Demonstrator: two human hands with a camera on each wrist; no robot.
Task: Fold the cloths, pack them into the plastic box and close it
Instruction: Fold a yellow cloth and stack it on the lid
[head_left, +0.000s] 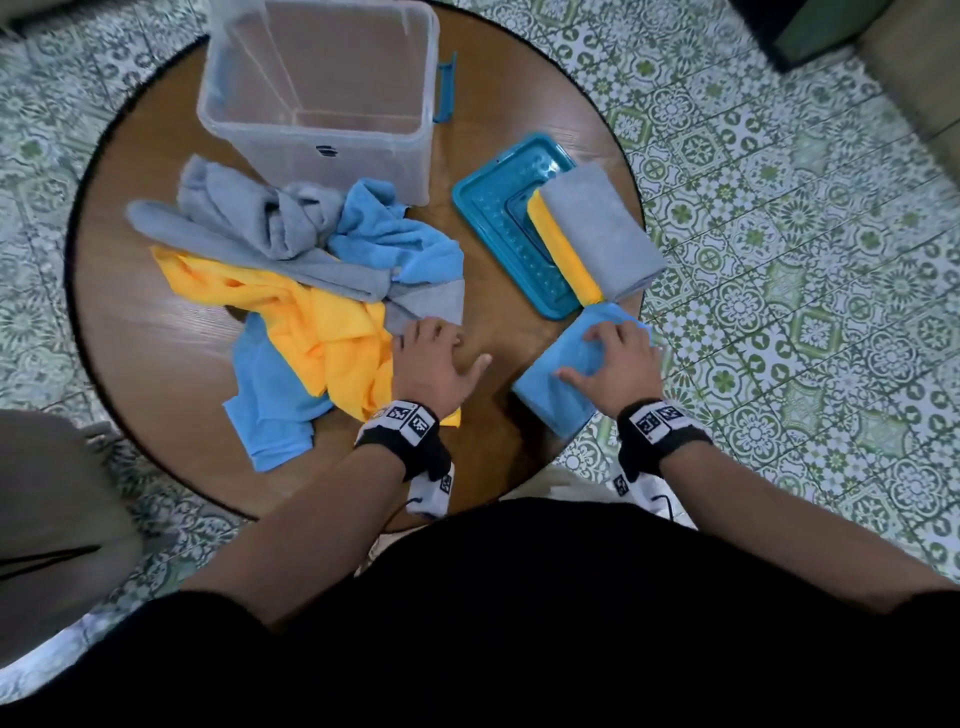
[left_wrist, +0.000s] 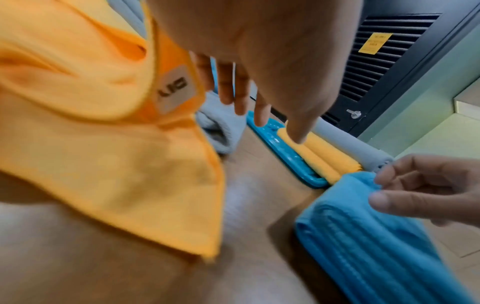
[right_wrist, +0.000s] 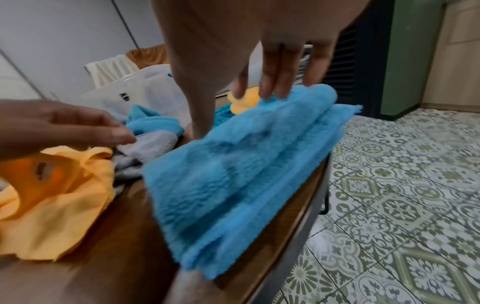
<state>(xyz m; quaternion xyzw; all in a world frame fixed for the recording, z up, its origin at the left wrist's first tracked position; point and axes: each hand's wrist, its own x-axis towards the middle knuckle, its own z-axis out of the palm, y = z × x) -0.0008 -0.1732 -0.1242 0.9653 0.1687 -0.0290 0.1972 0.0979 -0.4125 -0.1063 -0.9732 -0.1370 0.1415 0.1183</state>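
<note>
Both hands are low over the near side of the round worktop (head_left: 493, 312). Our right hand (head_left: 615, 358) lies on the folded blue cloth (head_left: 558, 384) at about four o'clock, thumb spread on its near part and fingers bent down onto its far end; the right wrist view shows the fingertips (right_wrist: 272, 90) pressing into the pile there. We judge this is to keep the layers from springing apart, since the folded edges sit just at the worktop's rim. Whether the fingers actually pinch the fabric we cannot tell.

Our left hand (head_left: 434, 358) is released, fingers spread, holding nothing, its fingers at the edge of the unfolded heap: a yellow cloth (head_left: 311, 322), a grey cloth (head_left: 270, 228) and a blue cloth (head_left: 395, 234) tangled from nine o'clock towards the centre, with another blue one (head_left: 270, 410) trailing out at seven o'clock. We take it as placed to draw out the next piece.

At two o'clock the teal lid (head_left: 514, 234) lies upside down and serves as a tray: a folded yellow cloth (head_left: 563, 249) and a folded grey cloth (head_left: 602, 228) rest across it, side by side and touching, overhanging its right edge. The plastic box (head_left: 317, 93) stands open at twelve o'clock with nothing visible inside, so by our reckoning folding is partway through and packing has not begun.
</note>
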